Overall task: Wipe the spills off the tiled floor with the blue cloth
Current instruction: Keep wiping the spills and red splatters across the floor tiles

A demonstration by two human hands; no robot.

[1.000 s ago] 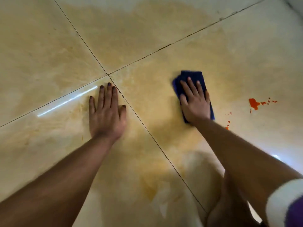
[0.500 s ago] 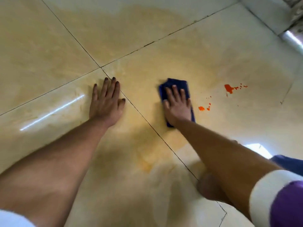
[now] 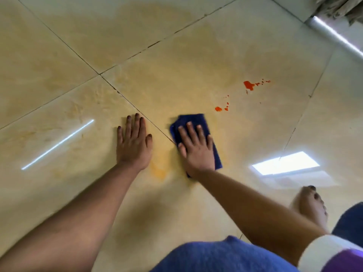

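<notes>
A folded blue cloth [image 3: 193, 120] lies flat on the glossy beige tiled floor [image 3: 59, 55]. My right hand [image 3: 196, 148] presses down on it with the fingers spread, covering most of it. My left hand [image 3: 134, 142] rests flat on the tile just left of the cloth, palm down, holding nothing. A diagonal grout line runs between the two hands. Orange-red spill drops [image 3: 221, 108] sit just beyond the cloth, and a larger orange-red blotch [image 3: 249, 85] lies farther right. A yellowish smear [image 3: 160, 170] stains the tile between my wrists.
My bare foot [image 3: 312, 205] stands on the floor at the right, and my blue-clad knee [image 3: 222, 256] fills the bottom edge. A metal threshold strip [image 3: 334, 34] crosses the top right corner. Bright light reflections lie on the tiles at left and right.
My right hand has drawn the cloth back toward me and toward the left hand, away from the red drops. My left hand stays planted. My knee and foot have come into view.
</notes>
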